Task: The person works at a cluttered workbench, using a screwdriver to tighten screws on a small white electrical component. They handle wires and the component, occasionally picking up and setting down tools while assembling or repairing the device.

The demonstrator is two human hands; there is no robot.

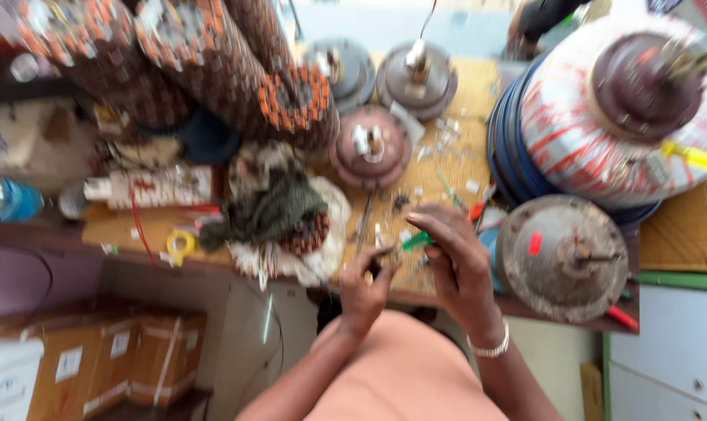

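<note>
My left hand (364,290) is at the front edge of the wooden workbench (135,226), fingers pinched on a small dark part that blur keeps me from identifying. My right hand (453,261) is just right of it, fingers curled around a green-handled tool (416,241) whose tip points toward the left hand. A bracelet circles my right wrist. Both hands nearly touch. A bundle of dark green cloth and a copper-wound stator (279,214) lie just left of them.
Round brown motor housings (562,257) (369,146) (417,76) crowd the bench. A large red-and-white wound drum (603,117) stands at right. Stacked coil windings (213,62) hang at top left. Cardboard boxes (112,359) are below left, a white cabinet (673,359) below right.
</note>
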